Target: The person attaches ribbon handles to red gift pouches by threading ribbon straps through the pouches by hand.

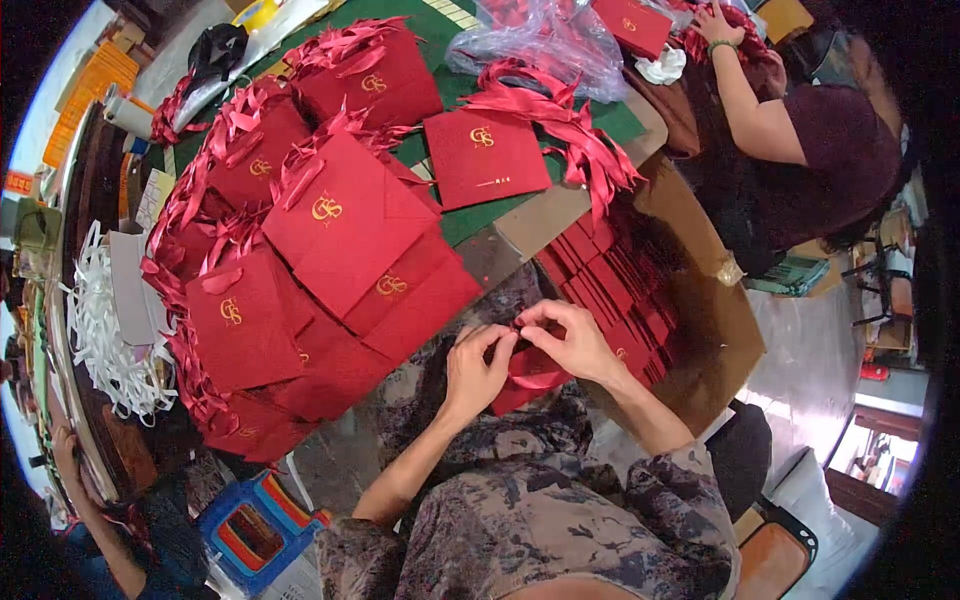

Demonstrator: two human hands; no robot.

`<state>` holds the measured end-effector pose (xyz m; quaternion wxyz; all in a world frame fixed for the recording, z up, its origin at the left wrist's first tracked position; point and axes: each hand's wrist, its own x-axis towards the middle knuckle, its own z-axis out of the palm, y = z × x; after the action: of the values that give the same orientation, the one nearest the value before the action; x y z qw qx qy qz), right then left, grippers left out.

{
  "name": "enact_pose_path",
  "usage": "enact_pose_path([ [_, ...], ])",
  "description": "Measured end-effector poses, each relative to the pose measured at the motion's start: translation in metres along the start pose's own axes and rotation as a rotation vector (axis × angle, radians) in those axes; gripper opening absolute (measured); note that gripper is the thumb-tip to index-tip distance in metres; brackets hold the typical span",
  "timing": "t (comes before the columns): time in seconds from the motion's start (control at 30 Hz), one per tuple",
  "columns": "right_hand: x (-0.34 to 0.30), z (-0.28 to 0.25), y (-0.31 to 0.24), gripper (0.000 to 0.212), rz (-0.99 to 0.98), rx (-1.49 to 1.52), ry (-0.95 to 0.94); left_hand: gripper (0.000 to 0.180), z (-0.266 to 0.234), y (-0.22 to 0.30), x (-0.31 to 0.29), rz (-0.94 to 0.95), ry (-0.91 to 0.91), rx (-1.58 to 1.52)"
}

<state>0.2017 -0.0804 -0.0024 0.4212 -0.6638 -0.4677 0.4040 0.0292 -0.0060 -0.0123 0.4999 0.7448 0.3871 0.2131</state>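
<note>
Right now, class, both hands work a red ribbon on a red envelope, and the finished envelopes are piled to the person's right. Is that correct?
Not quite. The head view shows the pile of finished envelopes on the person's left. Both the left hand and right hand do work the red ribbon.

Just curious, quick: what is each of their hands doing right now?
Left hand: closed, pinching the dark red satin ribbon.
Right hand: closed, pinching the same ribbon on the flat red paper envelope.

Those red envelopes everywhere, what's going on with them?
A person is working a red ribbon on a red envelope with both hands: left hand, right hand, fingertips pinching it at the top. A heap of beribboned envelopes lies to the left, and a cardboard box of flat ones sits to the right. A co-worker's hand rests on more envelopes across the table.
</note>
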Motion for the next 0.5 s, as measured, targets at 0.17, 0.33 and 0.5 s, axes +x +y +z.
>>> enact_pose_path([
  [0.17, -0.0013, -0.0005, -0.0027, 0.019, 0.002, -0.035, 0.004, 0.010, 0.0050, -0.0010, 0.0010, 0.166, 0.087, 0.041],
  [0.33, -0.0014, 0.0017, 0.0004, 0.019, 0.057, 0.088, -0.005, 0.008, 0.0037, 0.0030, 0.0020, 0.210, 0.105, 0.145],
  [0.5, -0.0025, 0.0011, -0.0057, 0.017, 0.013, 0.128, 0.013, 0.008, 0.0028, 0.0062, 0.0014, 0.267, 0.110, 0.232],
])
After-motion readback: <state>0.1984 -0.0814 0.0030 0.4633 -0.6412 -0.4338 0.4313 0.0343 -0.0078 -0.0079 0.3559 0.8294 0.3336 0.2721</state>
